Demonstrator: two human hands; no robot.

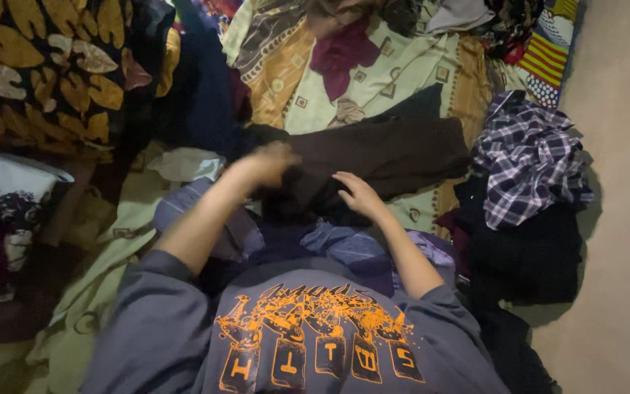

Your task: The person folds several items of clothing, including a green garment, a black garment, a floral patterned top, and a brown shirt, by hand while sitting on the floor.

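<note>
the left hand [267, 164] is blurred, so i cannot tell whether its fingers close on anything; it sits at the near left corner of the dark brown cloth [380, 157]. the right hand [359, 195] lies flat, fingers spread, on the near edge of the same cloth. the two hands are apart. the dark brown cloth is spread out fairly flat in front of the person, plain and unpatterned, its far edge straight, its near edge bunched under the hands. beyond the cloth lies a cream and orange patterned sheet [402, 69] with a maroon garment [340, 55] on it. right of the cloth a plaid shirt [530, 157] tops a dark pile, then bare floor [625, 182]. left of the cloth sits a leaf-patterned fabric [45, 69].
</note>
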